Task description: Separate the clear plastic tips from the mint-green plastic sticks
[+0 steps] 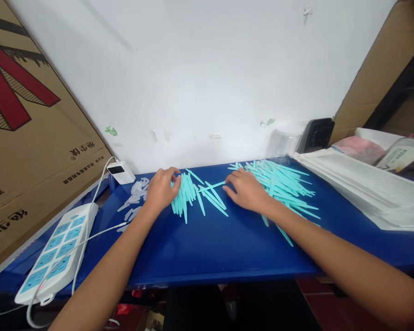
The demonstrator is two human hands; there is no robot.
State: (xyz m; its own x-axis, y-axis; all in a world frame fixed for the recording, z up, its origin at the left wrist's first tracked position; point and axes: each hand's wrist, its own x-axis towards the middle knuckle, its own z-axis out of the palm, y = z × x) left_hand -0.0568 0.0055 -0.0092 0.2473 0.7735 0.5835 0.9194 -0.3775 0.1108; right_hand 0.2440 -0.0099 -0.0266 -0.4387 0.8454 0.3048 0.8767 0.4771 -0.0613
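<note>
Teal tapered sticks lie on the blue table [200,257] in two groups. My left hand [161,189] rests against the left edge of the smaller bunch [184,195], its thumb and fingers curved and apart. My right hand [245,189] is closed at the fingertips on the end of one teal stick [215,185], which points left across a few loose sticks [214,200]. Behind the right hand and wrist spreads the larger heap of teal sticks [279,181], partly hidden by the forearm. Small clear plastic pieces [136,192] lie just left of my left hand.
A white power strip [60,250] with cables lies at the left, near a small white device [121,172]. Cardboard boxes [48,151] stand on both sides. At the right are white bags [359,184], a bottle [402,154], a clear container [287,140] and a black object [319,133].
</note>
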